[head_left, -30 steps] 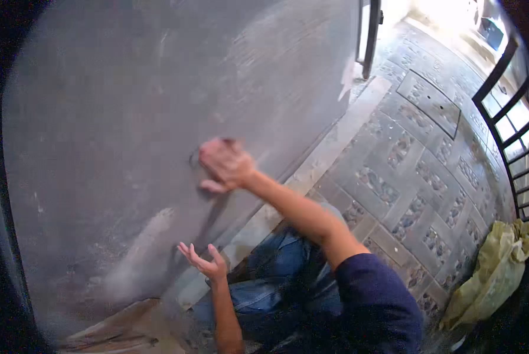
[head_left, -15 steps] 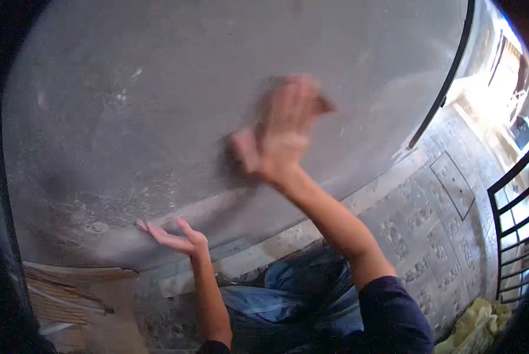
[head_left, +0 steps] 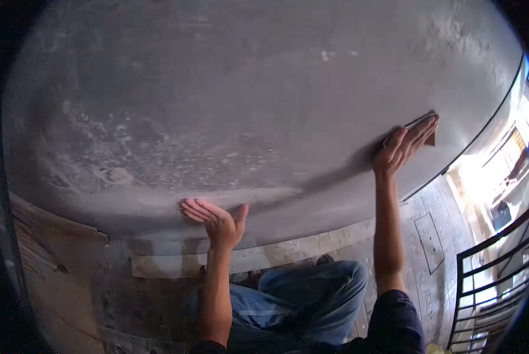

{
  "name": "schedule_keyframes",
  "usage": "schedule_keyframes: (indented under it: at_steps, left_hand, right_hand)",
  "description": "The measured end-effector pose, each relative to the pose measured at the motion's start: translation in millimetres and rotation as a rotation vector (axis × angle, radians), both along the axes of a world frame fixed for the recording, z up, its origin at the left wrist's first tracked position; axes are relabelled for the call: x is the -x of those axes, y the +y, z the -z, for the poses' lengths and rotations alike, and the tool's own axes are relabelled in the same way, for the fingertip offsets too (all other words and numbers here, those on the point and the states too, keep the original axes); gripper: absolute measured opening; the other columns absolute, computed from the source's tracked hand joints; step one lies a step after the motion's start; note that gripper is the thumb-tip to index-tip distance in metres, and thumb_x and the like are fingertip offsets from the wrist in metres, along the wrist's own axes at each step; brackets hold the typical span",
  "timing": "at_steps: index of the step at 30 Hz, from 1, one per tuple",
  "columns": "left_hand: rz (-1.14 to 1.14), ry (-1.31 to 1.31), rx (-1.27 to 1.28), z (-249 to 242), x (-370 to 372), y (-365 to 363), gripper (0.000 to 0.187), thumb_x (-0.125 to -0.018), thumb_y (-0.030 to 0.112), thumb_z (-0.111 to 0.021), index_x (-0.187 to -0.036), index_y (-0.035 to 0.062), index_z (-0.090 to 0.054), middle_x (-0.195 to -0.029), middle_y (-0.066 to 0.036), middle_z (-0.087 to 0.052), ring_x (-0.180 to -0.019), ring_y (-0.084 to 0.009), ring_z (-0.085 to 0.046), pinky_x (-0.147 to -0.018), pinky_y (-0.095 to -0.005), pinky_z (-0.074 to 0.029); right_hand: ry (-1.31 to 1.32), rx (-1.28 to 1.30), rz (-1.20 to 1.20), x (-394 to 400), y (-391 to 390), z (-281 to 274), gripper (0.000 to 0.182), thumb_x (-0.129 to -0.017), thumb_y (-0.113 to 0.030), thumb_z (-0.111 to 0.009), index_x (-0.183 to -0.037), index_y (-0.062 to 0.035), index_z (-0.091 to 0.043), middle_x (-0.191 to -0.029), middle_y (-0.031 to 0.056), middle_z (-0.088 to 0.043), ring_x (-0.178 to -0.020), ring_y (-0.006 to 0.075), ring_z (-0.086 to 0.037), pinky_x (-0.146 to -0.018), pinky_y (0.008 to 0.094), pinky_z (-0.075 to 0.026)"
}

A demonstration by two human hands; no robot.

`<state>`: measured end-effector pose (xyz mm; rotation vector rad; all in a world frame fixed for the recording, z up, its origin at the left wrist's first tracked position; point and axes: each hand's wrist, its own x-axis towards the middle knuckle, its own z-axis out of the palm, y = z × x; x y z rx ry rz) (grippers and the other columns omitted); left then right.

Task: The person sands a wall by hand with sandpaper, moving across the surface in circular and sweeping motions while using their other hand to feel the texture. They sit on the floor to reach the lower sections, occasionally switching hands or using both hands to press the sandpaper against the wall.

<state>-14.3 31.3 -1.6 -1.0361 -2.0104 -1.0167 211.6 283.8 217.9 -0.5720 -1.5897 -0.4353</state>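
Observation:
A large grey panel (head_left: 312,106), dusty and marked with pale specks, fills most of the view. Near its lower edge my left hand (head_left: 217,222) is open, fingers spread and thumb apart, with nothing in it. Farther right, my right hand (head_left: 407,141) lies along the panel, holding a brown sheet (head_left: 431,139) that looks like sandpaper against the surface. Most of the sheet is hidden under the fingers.
Below the panel runs a pale ledge (head_left: 294,250), with my jeans-clad legs (head_left: 312,301) in front of it. A black metal railing (head_left: 495,283) stands at the lower right, beside tiled floor (head_left: 415,218). Wooden strips (head_left: 40,236) lie at the left.
My right hand has moved right along the panel with the sheet. My left hand has shifted to the right and its fingers still point left. The view has turned.

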Motion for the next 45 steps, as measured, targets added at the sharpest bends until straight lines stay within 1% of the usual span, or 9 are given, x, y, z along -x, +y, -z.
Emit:
schedule_keyframes:
  at_steps: [4, 8, 14, 18, 23, 25, 32, 40, 45]
  left_hand:
    - [0.003, -0.007, 0.006, 8, 3, 5, 0.114, -0.088, 0.064, -0.046, -0.138, -0.0145, 0.02, -0.145, -0.035, 0.024, -0.135, -0.0515, 0.023, -0.105, -0.0653, 0.011]
    - [0.03, -0.09, 0.005, 29, 5, 5, 0.115, -0.086, 0.061, -0.051, -0.14, -0.0112, 0.02, -0.147, -0.034, 0.022, -0.136, -0.0515, 0.021, -0.106, -0.0648, 0.008]
    - [-0.07, 0.06, 0.004, -8, -9, 7, 0.111, -0.086, 0.06, -0.051, -0.143, -0.0069, 0.018, -0.149, -0.033, 0.019, -0.139, -0.0488, 0.016, -0.109, -0.0617, 0.006]
    - [-0.082, 0.116, -0.068, -20, -19, 13, 0.101, -0.09, 0.055, -0.048, -0.146, -0.0045, 0.011, -0.152, -0.028, 0.015, -0.142, -0.043, 0.013, -0.111, -0.0569, 0.004]
    - [0.047, 0.174, -0.145, -52, -40, 29, 0.088, -0.093, 0.043, -0.049, -0.148, -0.0048, 0.001, -0.154, -0.027, 0.006, -0.143, -0.0414, 0.006, -0.113, -0.0553, 0.001]
    - [0.135, 0.219, -0.168, -78, -53, 52, 0.085, -0.093, 0.041, -0.049, -0.148, -0.0057, -0.004, -0.154, -0.028, 0.0, -0.143, -0.0416, 0.001, -0.113, -0.0557, 0.001]
    - [0.539, 0.638, -0.137, -216, -166, 181, 0.085, -0.09, 0.056, -0.043, -0.145, -0.0055, -0.021, -0.151, -0.028, -0.02, -0.142, -0.0409, -0.013, -0.114, -0.0541, -0.002]
    - [0.059, 0.809, 0.124, -222, -203, 220, 0.084, -0.09, 0.065, -0.031, -0.145, 0.0, -0.03, -0.147, -0.028, -0.031, -0.139, -0.04, -0.027, -0.112, -0.0562, -0.009]
    - [0.042, 0.862, 0.132, -221, -212, 226, 0.086, -0.09, 0.067, -0.031, -0.145, 0.0016, -0.029, -0.147, -0.028, -0.03, -0.137, -0.0417, -0.03, -0.11, -0.0588, -0.015]
  right_hand:
    - [-0.274, -0.04, -0.06, 96, -97, -17, 0.087, -0.088, -0.051, -0.048, -0.149, 0.0009, -0.013, -0.156, 0.0193, -0.008, -0.144, 0.0404, 0.0, -0.114, 0.0558, 0.002]
    - [-0.787, -0.518, -0.384, 184, -172, -36, 0.068, -0.092, -0.04, -0.05, -0.147, -0.0066, -0.027, -0.152, 0.0089, -0.028, -0.142, 0.0223, -0.022, -0.114, 0.0404, -0.023]
    - [-0.576, -0.307, -0.547, 95, -91, -66, 0.071, -0.09, -0.047, -0.047, -0.144, -0.0028, -0.033, -0.149, 0.0109, -0.034, -0.14, 0.0255, -0.028, -0.11, 0.0471, -0.025]
    - [-0.265, -0.186, -0.057, -31, 15, -38, 0.07, -0.087, -0.035, -0.048, -0.141, 0.0064, -0.032, -0.147, 0.0295, -0.028, -0.138, 0.0462, -0.021, -0.112, 0.0574, -0.014]
    - [0.158, 0.048, 0.085, -135, 120, 6, 0.06, -0.094, -0.02, -0.037, -0.145, 0.0066, -0.02, -0.152, 0.0265, -0.016, -0.143, 0.0408, -0.01, -0.116, 0.0445, -0.01]
    - [0.355, 0.139, 0.05, -140, 144, 23, 0.073, -0.09, -0.037, -0.049, -0.147, 0.0011, -0.024, -0.154, 0.0213, -0.016, -0.143, 0.0404, -0.009, -0.116, 0.0509, -0.004]
    - [-0.568, -0.256, -0.151, -102, 68, 0, 0.072, -0.086, -0.053, -0.052, -0.138, -0.0039, -0.043, -0.147, 0.0204, -0.035, -0.139, 0.0392, -0.027, -0.113, 0.0547, -0.013]
    - [0.324, 0.041, 0.088, -296, 287, 64, 0.06, -0.098, -0.036, -0.03, -0.145, 0.0019, -0.026, -0.153, 0.0191, -0.023, -0.143, 0.0342, -0.015, -0.116, 0.0413, -0.01]
    - [0.656, 0.388, 0.043, -281, 270, 47, 0.061, -0.101, -0.038, -0.022, -0.145, 0.0038, -0.024, -0.152, 0.0231, -0.021, -0.142, 0.035, -0.017, -0.117, 0.0399, -0.009]
